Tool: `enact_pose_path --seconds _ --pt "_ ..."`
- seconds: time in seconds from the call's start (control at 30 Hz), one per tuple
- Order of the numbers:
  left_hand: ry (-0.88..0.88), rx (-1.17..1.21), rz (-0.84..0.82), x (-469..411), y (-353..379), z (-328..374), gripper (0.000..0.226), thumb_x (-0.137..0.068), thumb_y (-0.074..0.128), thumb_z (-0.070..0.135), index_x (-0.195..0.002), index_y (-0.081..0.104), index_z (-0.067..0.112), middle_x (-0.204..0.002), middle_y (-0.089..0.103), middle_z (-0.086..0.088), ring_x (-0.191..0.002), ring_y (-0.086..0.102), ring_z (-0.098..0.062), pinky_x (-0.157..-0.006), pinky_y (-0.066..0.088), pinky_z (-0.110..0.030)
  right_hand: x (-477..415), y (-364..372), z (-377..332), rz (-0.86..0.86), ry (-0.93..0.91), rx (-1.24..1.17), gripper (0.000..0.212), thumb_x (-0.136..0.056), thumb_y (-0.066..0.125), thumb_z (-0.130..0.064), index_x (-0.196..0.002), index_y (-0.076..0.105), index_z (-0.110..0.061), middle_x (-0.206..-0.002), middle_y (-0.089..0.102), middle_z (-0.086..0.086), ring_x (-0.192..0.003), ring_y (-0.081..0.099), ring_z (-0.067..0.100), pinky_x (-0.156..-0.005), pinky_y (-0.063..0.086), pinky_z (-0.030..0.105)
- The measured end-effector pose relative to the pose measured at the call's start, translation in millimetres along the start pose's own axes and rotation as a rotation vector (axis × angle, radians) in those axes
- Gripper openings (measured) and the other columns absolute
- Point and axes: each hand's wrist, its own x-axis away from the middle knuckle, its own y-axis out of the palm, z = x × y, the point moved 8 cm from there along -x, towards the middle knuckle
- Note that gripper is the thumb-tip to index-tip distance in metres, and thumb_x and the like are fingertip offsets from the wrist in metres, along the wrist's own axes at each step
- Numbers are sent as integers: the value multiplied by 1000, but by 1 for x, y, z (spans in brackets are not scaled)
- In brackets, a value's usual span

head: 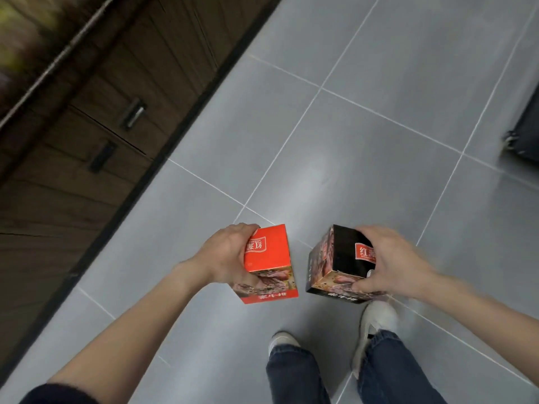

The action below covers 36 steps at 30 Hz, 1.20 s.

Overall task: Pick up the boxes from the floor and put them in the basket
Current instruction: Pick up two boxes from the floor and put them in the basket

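Fingers (368, 287) of each hand wrap a box: red box (268, 255) left, black box (344, 258) right; next I must find the unseen basket.

Just one wide-angle cam here, worn on the head, pointing forward and steeply down at the grey tiled floor (379, 112), close over the left hand (230, 252) and right hand (390, 263), with the shoes (376, 316) at the bottom edge.
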Motion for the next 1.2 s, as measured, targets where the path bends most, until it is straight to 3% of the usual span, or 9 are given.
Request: enact_pose_path --seconds 0.2,0.33,0.47,0.6,0.83,1.2 --pt "-91 96 160 140 -114 52 97 -51 86 46 -133 38 24 -125 52 6 -115 50 -16 -99 41 -30 64 -114 -105 18 -158 88 92 -48 83 -39 -128 44 -16 -116 56 2 -108 50 22 -92 45 36" --pt "-218 114 265 243 -168 81 96 -53 87 44 -134 37 25 -126 52 6 -114 51 -14 -95 41 -26 113 -176 -175 40 -313 162 84 -44 81 -41 -119 49 -21 -107 58 -2 -104 53 22 -85 48 36" --pt "-372 131 374 350 -198 110 99 -53 86 46 -135 34 28 -128 50 9 -117 48 -13 -99 41 -29 169 -217 -248 31 -490 211 73 -43 82 -40 -108 54 -22 -101 59 -2 -99 53 21 -82 49 38" --pt "-540 187 510 456 -200 134 100 -52 86 48 -135 35 28 -127 50 10 -117 49 -12 -99 42 -31 231 -232 -320 4 -689 253 80 -46 86 -40 -116 53 -18 -107 58 0 -103 51 21 -88 47 37" --pt "-845 362 729 631 -136 154 100 -55 85 50 -138 32 27 -128 48 10 -115 48 -12 -94 45 -28 338 -192 -444 -139 -1039 381 101 -48 86 -45 -135 40 -21 -127 52 -2 -114 46 18 -99 43 37" --pt "-1244 557 829 883 35 171 93 -60 83 50 -136 34 29 -123 48 10 -117 48 -14 -98 44 -31 536 -10 -599 -390 -1443 532 96 -54 83 -40 -137 39 -19 -131 50 -2 -118 46 17 -100 43 33"
